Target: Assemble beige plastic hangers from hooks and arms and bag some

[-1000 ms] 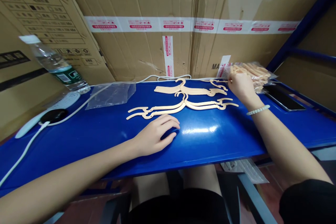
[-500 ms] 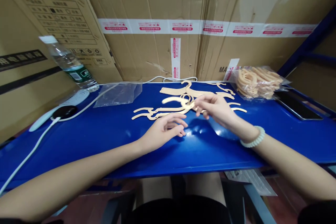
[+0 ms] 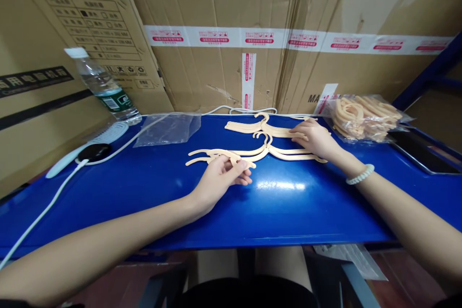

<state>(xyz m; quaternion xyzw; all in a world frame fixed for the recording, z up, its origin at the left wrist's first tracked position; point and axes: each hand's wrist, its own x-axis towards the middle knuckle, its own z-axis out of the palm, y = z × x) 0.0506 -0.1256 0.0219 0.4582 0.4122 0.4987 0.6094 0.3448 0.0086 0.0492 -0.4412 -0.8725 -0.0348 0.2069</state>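
Since half a second ago, the loose pale piece (image 3: 231,155) has passed from the right hand (image 3: 314,138) to the left hand (image 3: 221,175), and the right hand has moved away to the right and farther back. Thumb and fingers of the left hand are clamped on the piece, holding it just over the left arms of the front hangers (image 3: 296,155). Its long axis runs mostly left to right, slanting a little toward the person at the right, where one tip points out past the fingertips; the fingers hide part of it.

Fingers of the right hand reach the right end of the rear hanger stack (image 3: 241,127) — whether they grip anything there, one cannot tell. The front hangers lie nested on the blue table (image 3: 173,211), long axis crosswise, hooks pointing away from the person toward the cardboard (image 3: 202,77); slender curved ends extend at the left, while the right ends sit near the right forearm. Behind them the rear stack lies nearly parallel, its hook also turned away.

Farther right, a clear bag of pale parts (image 3: 364,118) rests beside a dark phone (image 3: 426,151). A flat plastic bag (image 3: 169,130) lies back on the left — near a tilted water bottle (image 3: 108,94).
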